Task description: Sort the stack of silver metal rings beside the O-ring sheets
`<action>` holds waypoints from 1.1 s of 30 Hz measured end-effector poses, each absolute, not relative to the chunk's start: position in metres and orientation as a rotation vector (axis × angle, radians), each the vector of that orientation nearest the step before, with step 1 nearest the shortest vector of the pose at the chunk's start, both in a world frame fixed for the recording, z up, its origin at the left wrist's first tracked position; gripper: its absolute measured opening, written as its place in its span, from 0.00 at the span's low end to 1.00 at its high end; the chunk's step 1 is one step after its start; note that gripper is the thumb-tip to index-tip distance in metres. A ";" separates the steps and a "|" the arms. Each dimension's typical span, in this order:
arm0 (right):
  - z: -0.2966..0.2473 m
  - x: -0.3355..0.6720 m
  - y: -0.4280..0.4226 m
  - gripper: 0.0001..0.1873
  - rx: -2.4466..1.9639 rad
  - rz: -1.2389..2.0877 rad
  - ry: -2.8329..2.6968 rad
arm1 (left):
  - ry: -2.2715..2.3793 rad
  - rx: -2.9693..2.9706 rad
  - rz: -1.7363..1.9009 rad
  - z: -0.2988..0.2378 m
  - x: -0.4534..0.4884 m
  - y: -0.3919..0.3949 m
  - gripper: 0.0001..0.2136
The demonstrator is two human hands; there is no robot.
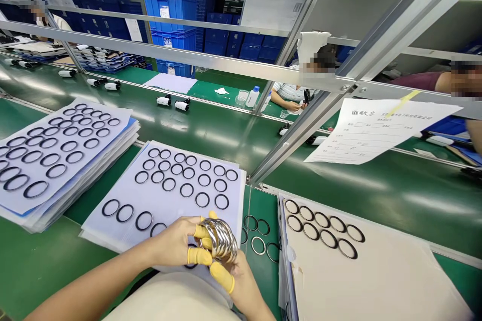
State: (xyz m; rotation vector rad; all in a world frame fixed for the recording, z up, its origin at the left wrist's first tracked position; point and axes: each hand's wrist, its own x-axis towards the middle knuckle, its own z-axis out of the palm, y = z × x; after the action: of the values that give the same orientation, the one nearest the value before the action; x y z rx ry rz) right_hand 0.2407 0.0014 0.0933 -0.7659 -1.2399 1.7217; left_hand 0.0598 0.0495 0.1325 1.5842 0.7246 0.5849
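A bundle of shiny silver metal rings [223,242] is gripped between my two hands, close to my body. My left hand [175,243] holds the bundle from the left, with yellow finger cots on its fingertips. From below and to the right, my right hand [243,281] is closed around the same rings, also in yellow finger cots; part of its grip is hidden. Beneath them lies a white sheet [124,185] with rows of dark rings [187,190] spread flat. Several loose rings [258,245] rest on the green table just right of the sheet.
To the right, a beige board [361,286] on a stack carries several dark rings. A thick pile of sheets [90,160] with more rings stands at left. A metal frame post [289,140] and a hanging paper [376,133] rise ahead. Co-workers sit beyond the green conveyor [211,130].
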 end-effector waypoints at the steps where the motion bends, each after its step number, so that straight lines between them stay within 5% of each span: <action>1: 0.095 0.241 0.002 0.19 -0.732 1.761 -1.251 | 0.749 1.666 0.562 0.138 0.057 0.050 0.19; 7: 0.096 0.241 0.002 0.26 -0.500 2.020 -1.171 | 0.772 2.034 0.340 0.152 0.050 0.050 0.17; 13: 0.085 0.232 -0.004 0.21 -0.491 1.997 -0.998 | 0.799 2.086 0.262 0.153 0.054 0.053 0.13; 22: 0.104 0.238 -0.016 0.13 -0.530 1.942 -0.808 | 0.671 1.696 0.884 0.145 0.035 0.046 0.17; 33: 0.108 0.241 -0.024 0.22 -0.593 2.092 -0.678 | 0.644 1.623 0.789 0.147 0.050 0.040 0.23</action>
State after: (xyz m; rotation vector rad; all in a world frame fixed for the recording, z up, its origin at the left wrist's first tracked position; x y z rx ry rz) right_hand 0.2409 -0.0240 0.1079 -0.5932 -0.6785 2.0918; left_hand 0.0496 0.0400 0.1473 1.6232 0.6445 0.7888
